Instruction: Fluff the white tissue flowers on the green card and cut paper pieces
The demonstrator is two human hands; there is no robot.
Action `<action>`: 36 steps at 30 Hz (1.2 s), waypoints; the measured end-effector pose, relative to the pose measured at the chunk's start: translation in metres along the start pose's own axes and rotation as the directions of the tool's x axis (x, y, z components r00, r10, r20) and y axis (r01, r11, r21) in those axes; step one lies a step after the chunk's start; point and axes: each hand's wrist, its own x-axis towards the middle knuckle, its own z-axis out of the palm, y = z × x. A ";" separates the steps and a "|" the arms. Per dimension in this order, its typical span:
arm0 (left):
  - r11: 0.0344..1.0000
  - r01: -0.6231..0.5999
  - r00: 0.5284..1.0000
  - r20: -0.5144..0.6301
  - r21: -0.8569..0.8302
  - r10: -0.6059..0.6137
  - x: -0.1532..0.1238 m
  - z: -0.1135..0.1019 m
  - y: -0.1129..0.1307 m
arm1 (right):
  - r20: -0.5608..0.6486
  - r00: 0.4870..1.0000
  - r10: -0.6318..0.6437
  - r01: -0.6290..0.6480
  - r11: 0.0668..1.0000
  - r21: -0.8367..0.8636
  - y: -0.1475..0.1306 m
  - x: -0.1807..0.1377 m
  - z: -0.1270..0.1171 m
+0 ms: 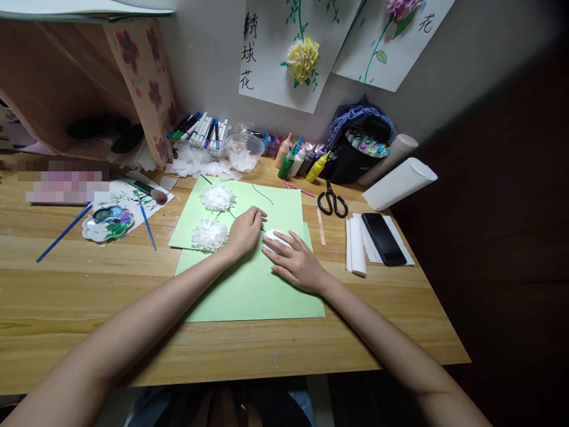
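Peering through the head camera from my distant desk, I want the white paper piece (269,235) first: where does it lie?

I see it on the green sheets (253,299), under the right hand (296,259). The left hand (243,230) rests just to its left, near but apart from the other hand

How do both hands look on your feed?

Right one flattened, fingers spread over the paper and touching it. Left one curled closed. A thin dark strand (263,230) shows between it and the paper, though I can't tell whether those fingers pinch it

And around them?

To the left I have a far white pompom (217,197) and a near white pompom (210,235), both on the green. Off to the right lie black scissors (329,193), then a dark phone (383,238) farther right

Any writing I can log?

Down the left side of the left poster (271,35) I read 绣球花, the first character thickened by heavy ink. The right poster (400,59) shows 花 toward its right edge. Low on the black pouch (342,166) I catch pale lettering, too small for me to read
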 end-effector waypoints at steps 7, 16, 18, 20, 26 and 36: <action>1.000 -0.007 1.000 -0.004 0.006 0.007 0.000 0.000 0.000 | 0.015 0.999 -0.030 0.030 0.999 0.015 0.009 -0.009 -0.006; 1.000 -0.004 1.000 0.006 -0.001 0.004 0.000 0.000 -0.002 | -0.044 0.998 -0.047 0.048 0.999 0.020 0.013 -0.016 -0.006; 1.000 -0.010 1.000 0.009 0.005 0.010 0.000 0.000 -0.002 | -0.069 0.997 -0.046 0.047 0.999 0.013 0.013 -0.017 -0.007; 1.000 -0.017 1.000 0.010 0.010 0.017 0.000 0.000 -0.002 | -0.093 0.995 -0.047 0.048 0.999 0.006 0.014 -0.018 -0.008; 1.000 -0.009 1.000 0.017 0.023 0.009 0.001 0.001 -0.002 | -0.099 0.994 -0.055 0.053 0.998 -0.024 0.017 -0.018 -0.011; 1.000 -0.017 1.000 0.015 0.025 0.017 0.000 0.000 -0.001 | -0.161 0.986 -0.038 0.039 0.999 0.006 0.022 -0.020 -0.010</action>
